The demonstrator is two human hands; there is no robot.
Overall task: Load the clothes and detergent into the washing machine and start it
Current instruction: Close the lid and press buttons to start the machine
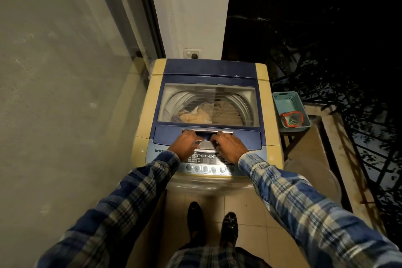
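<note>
A top-loading washing machine (152, 98) with a cream body and blue lid stands in front of me. Its lid (208, 67) lies flat and closed, and beige and brown clothes (215, 112) show in the drum through the lid's window. My left hand (185, 143) and my right hand (230, 148) both rest at the lid's silver handle recess (207, 132), fingers curled into it. Below my hands is the control panel (206, 162) with a display and a row of round buttons.
A pale teal basket (291, 111) holding a small red-rimmed packet stands on a stool to the machine's right. A wall socket (192, 53) sits behind the machine. A glass door is at the left, a dark railing at the right, tiled floor and my shoes below.
</note>
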